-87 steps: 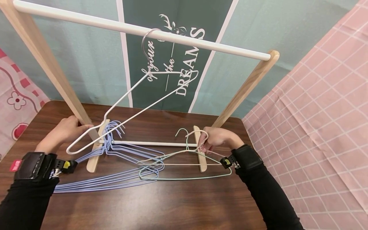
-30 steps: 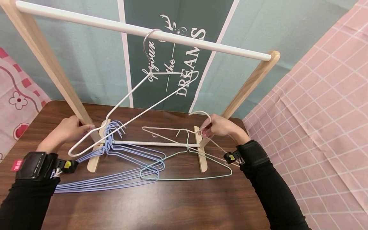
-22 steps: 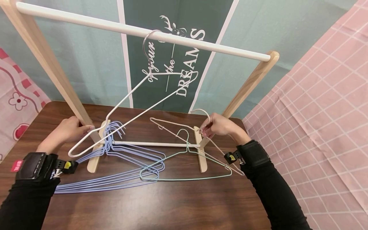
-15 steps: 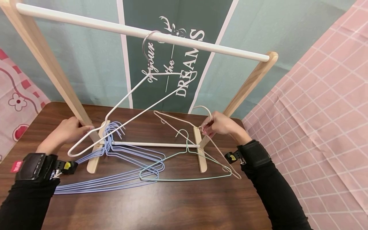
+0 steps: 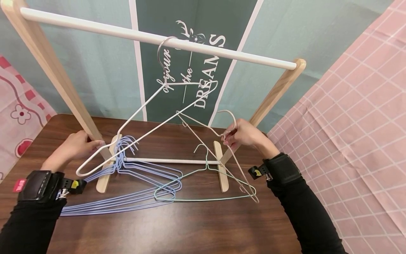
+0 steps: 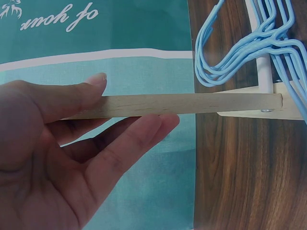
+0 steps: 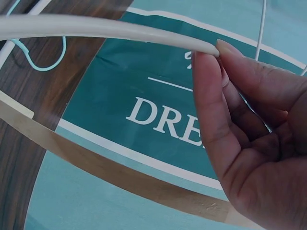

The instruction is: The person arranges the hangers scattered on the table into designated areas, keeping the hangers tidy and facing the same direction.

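Observation:
My left hand (image 5: 77,145) grips the rack's left wooden post (image 5: 61,81) low down. In the left wrist view the thumb lies on one side of that post and the fingers on the other. With thumb and fingertips, my right hand (image 5: 243,134) pinches a pale pink clothes hanger (image 5: 239,165) at the base of its hook, beside the right post (image 5: 275,96). The hanger is tilted in the air, its hook up, its lower corner over a mint green hanger (image 5: 196,200) on the table. A white hanger (image 5: 142,107) hangs from the white top rail (image 5: 222,52).
Several blue hangers (image 5: 118,160) lie bunched at the rack's left foot (image 5: 103,181), fanning across the brown table (image 5: 152,233). A white lower bar (image 5: 171,161) joins the feet. Curtains stand behind, and a pink checked cloth (image 5: 355,116) is at the right.
My right hand has lifted the pink hanger off the green one, raising its hook, and turned it so its left end points up and back. My left hand stays on the post.

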`<act>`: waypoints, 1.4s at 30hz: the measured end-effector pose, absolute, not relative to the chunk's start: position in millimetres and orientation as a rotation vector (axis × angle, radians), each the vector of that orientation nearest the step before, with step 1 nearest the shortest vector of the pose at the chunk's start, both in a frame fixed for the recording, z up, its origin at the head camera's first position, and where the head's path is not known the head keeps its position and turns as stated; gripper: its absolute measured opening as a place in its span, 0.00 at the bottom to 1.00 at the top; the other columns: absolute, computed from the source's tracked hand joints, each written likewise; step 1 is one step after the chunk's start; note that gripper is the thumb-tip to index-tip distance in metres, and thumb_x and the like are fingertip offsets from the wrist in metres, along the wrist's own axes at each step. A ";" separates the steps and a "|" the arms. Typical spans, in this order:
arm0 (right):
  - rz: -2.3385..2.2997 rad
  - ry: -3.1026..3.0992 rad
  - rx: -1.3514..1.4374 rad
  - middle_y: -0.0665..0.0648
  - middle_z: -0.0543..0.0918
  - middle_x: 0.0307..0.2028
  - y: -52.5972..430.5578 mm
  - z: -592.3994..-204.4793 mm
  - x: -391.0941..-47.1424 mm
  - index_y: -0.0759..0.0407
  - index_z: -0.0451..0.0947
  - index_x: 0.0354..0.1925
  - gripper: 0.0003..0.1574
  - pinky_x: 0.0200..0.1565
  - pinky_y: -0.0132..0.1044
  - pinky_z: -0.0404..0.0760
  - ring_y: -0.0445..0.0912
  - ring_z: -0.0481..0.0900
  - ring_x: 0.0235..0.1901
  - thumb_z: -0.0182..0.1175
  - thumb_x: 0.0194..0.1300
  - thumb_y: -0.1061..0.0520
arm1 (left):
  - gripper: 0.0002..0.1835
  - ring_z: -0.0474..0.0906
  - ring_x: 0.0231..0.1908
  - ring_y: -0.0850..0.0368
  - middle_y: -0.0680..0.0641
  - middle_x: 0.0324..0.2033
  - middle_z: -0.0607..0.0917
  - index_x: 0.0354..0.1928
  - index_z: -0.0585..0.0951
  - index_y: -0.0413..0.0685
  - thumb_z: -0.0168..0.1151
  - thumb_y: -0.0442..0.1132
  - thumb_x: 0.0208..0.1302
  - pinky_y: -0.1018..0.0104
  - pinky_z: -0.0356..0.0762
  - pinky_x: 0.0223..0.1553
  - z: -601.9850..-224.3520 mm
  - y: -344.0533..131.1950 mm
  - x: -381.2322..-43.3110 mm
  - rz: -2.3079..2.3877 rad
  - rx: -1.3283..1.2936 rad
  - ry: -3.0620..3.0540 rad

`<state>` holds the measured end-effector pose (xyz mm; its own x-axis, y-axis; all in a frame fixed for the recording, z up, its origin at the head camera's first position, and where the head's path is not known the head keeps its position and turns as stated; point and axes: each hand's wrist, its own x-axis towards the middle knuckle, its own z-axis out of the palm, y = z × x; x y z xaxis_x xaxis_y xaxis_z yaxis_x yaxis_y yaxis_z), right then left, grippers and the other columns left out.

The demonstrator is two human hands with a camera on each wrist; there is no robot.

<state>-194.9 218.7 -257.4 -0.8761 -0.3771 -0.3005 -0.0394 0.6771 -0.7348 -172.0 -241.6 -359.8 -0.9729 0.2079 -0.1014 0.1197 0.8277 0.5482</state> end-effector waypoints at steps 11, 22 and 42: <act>-1.109 2.480 -0.305 0.61 0.82 0.25 213.9 -253.5 -194.0 0.77 0.79 0.35 0.08 0.27 0.41 0.80 0.43 0.79 0.20 0.60 0.53 0.74 | 0.21 0.74 0.24 0.49 0.43 0.22 0.78 0.36 0.76 0.24 0.53 0.43 0.66 0.62 0.67 0.23 -361.9 -242.3 -169.9 0.831 0.246 2.841; -1.124 2.509 -0.295 0.64 0.83 0.29 208.6 -245.2 -194.9 0.77 0.79 0.34 0.07 0.27 0.36 0.80 0.42 0.79 0.20 0.61 0.53 0.73 | 0.19 0.75 0.23 0.51 0.50 0.18 0.78 0.33 0.78 0.26 0.54 0.42 0.65 0.62 0.69 0.24 -363.5 -242.4 -169.8 0.845 0.248 2.848; -1.159 2.541 -0.275 0.64 0.82 0.30 197.1 -218.2 -196.7 0.78 0.77 0.39 0.10 0.30 0.40 0.80 0.46 0.81 0.21 0.59 0.56 0.73 | 0.21 0.76 0.23 0.51 0.47 0.20 0.79 0.36 0.76 0.23 0.53 0.42 0.66 0.61 0.69 0.24 -362.6 -244.1 -172.4 0.858 0.252 2.837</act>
